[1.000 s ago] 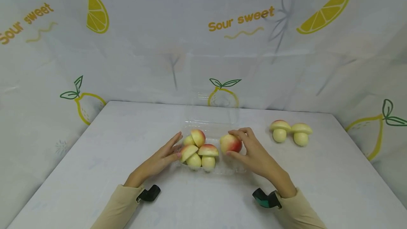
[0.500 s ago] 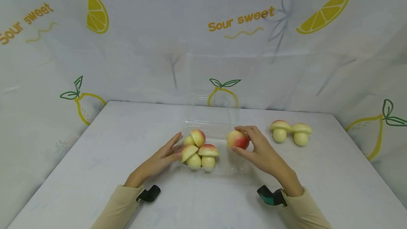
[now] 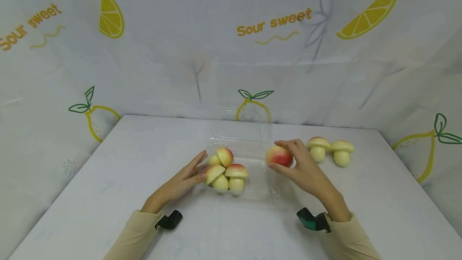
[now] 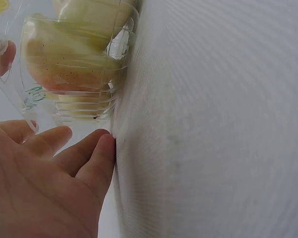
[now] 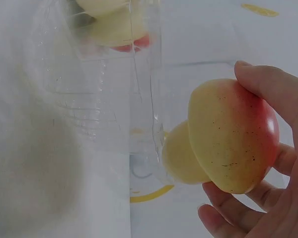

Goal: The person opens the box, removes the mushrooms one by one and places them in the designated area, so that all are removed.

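Observation:
My right hand (image 3: 306,169) grips a toy mushroom (image 3: 279,156) by its red and yellow cap. In the right wrist view, the thumb and fingers wrap the cap (image 5: 233,134), and the pale stem (image 5: 184,153) points toward the box. The mushroom is at the right edge of a clear plastic box (image 3: 258,181) with its lid raised at the back. Three similar mushrooms (image 3: 236,171) lie in the box's left half. My left hand (image 3: 182,181) stays at the box's left side, fingers fairly straight. In the left wrist view, its fingertips (image 4: 107,141) are beside the ribbed wall.
Two more mushrooms (image 3: 317,149) stand on the table (image 3: 90,196), to the right of the box and behind my right hand. The transparent lid (image 3: 241,127) rises behind the box, before a lemon-printed cloth (image 3: 173,43).
The right hand has moved to the right with the mushroom, from over the box's right half to its right edge. The left hand and the mushrooms in the box have stayed put.

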{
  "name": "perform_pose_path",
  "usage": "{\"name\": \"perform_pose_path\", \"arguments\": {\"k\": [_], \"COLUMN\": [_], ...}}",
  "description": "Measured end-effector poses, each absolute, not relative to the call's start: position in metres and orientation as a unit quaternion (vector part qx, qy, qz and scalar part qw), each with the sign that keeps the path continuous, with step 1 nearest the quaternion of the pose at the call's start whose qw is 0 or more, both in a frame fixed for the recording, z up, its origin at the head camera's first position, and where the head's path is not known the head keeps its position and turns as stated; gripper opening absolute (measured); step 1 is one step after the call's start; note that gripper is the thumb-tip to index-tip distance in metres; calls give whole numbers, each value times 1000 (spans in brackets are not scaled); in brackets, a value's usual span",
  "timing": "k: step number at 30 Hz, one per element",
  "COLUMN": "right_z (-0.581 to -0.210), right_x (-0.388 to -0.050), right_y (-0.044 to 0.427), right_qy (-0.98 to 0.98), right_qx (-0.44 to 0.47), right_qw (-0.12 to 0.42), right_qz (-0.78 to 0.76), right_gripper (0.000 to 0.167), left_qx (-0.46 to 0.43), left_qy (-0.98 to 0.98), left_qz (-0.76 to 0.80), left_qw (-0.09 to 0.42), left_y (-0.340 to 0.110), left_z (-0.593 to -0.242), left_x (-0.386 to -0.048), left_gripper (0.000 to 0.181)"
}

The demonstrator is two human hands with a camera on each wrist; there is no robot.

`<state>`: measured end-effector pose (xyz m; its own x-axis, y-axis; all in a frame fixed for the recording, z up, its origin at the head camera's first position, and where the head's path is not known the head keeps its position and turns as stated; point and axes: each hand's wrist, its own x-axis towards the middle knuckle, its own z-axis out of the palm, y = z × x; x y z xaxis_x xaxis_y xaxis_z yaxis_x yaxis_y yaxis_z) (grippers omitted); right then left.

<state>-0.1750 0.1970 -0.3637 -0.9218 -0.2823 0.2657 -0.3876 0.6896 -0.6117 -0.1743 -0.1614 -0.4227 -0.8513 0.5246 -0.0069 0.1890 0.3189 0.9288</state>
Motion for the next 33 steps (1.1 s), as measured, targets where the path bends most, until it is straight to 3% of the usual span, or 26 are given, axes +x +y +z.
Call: {"name": "perform_pose_path", "arguments": {"k": [13, 22, 33], "right_z": [-364, -369, -384], "right_x": [-177, -180, -185], "right_y": [201, 198, 192], "right_qy": [-925, -915, -905], "right_qx": [167, 144, 168], "right_qw": [89, 81, 82], "right_qz": [331, 367, 383], "right_gripper": [57, 66, 49], "left_qx": [220, 221, 219], "left_qy": [799, 799, 800], "left_qz": [536, 537, 537], "left_qw": [157, 156, 157], "left_y": [-161, -161, -161], "left_z": [-422, -422, -422], "left_x": [-174, -174, -174], "left_gripper": [75, 76, 76]}}
